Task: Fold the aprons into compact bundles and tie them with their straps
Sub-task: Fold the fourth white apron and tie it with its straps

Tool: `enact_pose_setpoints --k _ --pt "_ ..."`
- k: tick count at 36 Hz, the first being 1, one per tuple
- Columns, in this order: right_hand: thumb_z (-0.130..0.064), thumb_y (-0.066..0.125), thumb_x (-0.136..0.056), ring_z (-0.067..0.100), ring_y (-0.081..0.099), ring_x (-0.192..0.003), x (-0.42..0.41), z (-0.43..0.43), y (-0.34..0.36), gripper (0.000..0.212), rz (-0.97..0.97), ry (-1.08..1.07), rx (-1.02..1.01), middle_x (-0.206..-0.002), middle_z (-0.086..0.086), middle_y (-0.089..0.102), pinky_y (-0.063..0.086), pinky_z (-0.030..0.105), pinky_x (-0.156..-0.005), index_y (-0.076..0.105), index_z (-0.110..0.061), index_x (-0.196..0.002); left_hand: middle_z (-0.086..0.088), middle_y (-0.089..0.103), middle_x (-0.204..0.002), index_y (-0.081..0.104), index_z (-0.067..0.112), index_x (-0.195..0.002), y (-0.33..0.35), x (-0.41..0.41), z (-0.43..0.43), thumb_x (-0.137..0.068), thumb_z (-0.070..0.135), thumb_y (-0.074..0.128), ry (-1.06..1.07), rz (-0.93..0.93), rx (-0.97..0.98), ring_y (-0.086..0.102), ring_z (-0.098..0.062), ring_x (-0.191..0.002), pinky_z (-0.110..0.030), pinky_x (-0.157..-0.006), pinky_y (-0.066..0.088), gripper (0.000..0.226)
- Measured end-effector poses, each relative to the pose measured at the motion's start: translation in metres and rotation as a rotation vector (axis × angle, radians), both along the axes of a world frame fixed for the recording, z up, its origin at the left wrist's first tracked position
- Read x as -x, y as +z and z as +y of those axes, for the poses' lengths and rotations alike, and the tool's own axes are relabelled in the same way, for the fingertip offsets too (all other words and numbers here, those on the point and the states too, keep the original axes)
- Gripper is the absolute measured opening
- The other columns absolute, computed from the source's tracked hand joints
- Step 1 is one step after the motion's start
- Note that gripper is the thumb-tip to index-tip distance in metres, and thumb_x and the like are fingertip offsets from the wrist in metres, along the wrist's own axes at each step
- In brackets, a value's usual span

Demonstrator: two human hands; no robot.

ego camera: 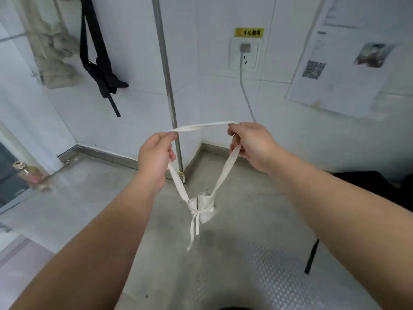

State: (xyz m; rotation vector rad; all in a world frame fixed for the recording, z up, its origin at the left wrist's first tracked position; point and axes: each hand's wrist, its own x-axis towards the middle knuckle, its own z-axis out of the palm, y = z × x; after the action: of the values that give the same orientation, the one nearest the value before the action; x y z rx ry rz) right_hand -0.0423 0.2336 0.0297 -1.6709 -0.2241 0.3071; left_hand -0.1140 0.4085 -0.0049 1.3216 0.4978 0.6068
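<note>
I read the bundle (202, 209) and its strap (201, 127) as off-white, plain. Far left: black cloth (100, 63), beside it beige cloth (51, 63) with grey smudges. Yellow sticker (248, 32) on white wall (134, 52). Floor (100, 198) grey; near right, diamond-tread metal plate (279, 276).

Even bright light, soft blur, wide-angle bending at edges

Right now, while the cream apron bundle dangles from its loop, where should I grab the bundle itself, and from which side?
Probably the cream apron bundle at its cinched middle, coming from the right: the knot and loose tie ends hang on its left. Left hand and right hand pinch the strap loop.
</note>
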Motion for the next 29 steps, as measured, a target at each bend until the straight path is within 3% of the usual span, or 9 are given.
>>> enact_pose_setpoints --k 3,6,9,16,21,25,29 --pt "-0.008 0.051 -0.087 0.02 0.042 -0.047 0.004 0.02 0.019 0.02 0.091 0.018 -0.122 -0.044 0.002 0.038 0.047 0.031 -0.058 0.053 -0.008 -0.067 0.005 0.035 -0.052 0.058 0.014 -0.07 -0.003 0.006 0.017 -0.089 0.02 0.06 0.065 0.007 0.062 0.034 -0.009 -0.045 -0.023 -0.057 0.041 0.02" --pt "-0.01 0.05 -0.086 0.018 0.031 -0.043 0.007 0.039 0.035 0.018 0.068 0.047 -0.019 -0.043 -0.001 0.031 0.028 0.02 -0.042 0.052 -0.01 -0.069 0.006 0.032 -0.055 0.056 0.015 -0.073 0.011 0.01 0.038 -0.092 0.022 0.055 0.063 -0.05 0.143 0.029 -0.009 -0.044 -0.022 -0.054 0.04 0.02" --pt "-0.013 0.052 -0.088 0.014 0.028 -0.04 0.005 0.057 0.05 0.014 0.021 0.09 0.014 -0.044 -0.002 0.031 0.018 0.019 -0.041 0.052 -0.012 -0.074 0.007 0.035 -0.051 0.058 0.017 -0.08 0.032 0.014 0.057 -0.096 0.02 0.048 -0.005 -0.137 0.176 0.027 -0.008 -0.04 -0.02 -0.049 0.035 0.019" --pt "-0.007 0.053 -0.088 0.012 0.032 -0.045 0.003 0.116 0.094 0.019 -0.01 0.139 -0.205 -0.059 0.0 0.048 0.019 0.022 -0.042 0.047 -0.018 -0.073 0.011 0.052 -0.053 0.058 0.024 -0.093 0.088 0.016 0.121 -0.096 0.008 0.038 -0.161 -0.296 0.294 0.041 -0.003 -0.038 -0.015 -0.051 0.043 0.026" --pt "-0.007 0.053 -0.089 0.012 0.038 -0.048 0.004 0.183 0.123 0.012 -0.047 0.041 -0.364 -0.071 0.002 0.058 0.026 0.018 -0.039 0.055 -0.019 -0.091 0.007 0.068 -0.075 0.054 0.019 -0.087 0.133 0.015 0.181 -0.096 0.002 0.038 -0.264 -0.387 0.271 0.06 -0.006 -0.052 -0.025 -0.068 0.047 0.025" --pt "-0.007 0.051 -0.09 0.012 0.043 -0.05 0.009 0.234 0.149 0.014 -0.072 0.021 -0.483 -0.079 0.002 0.06 0.031 0.018 -0.039 0.056 -0.019 -0.095 0.005 0.068 -0.088 0.057 0.017 -0.089 0.167 0.008 0.225 -0.096 0.002 0.04 -0.339 -0.455 0.228 0.064 -0.01 -0.062 -0.025 -0.066 0.05 0.024" --pt "-0.004 0.049 -0.09 0.012 0.044 -0.053 0.018 0.283 0.176 0.015 -0.118 0.005 -0.594 -0.079 0.003 0.058 0.033 0.019 -0.041 0.056 -0.017 -0.093 0.001 0.061 -0.077 0.058 0.013 -0.087 0.197 0.006 0.266 -0.095 -0.004 0.038 -0.377 -0.526 0.14 0.059 -0.007 -0.055 -0.023 -0.061 0.052 0.027"
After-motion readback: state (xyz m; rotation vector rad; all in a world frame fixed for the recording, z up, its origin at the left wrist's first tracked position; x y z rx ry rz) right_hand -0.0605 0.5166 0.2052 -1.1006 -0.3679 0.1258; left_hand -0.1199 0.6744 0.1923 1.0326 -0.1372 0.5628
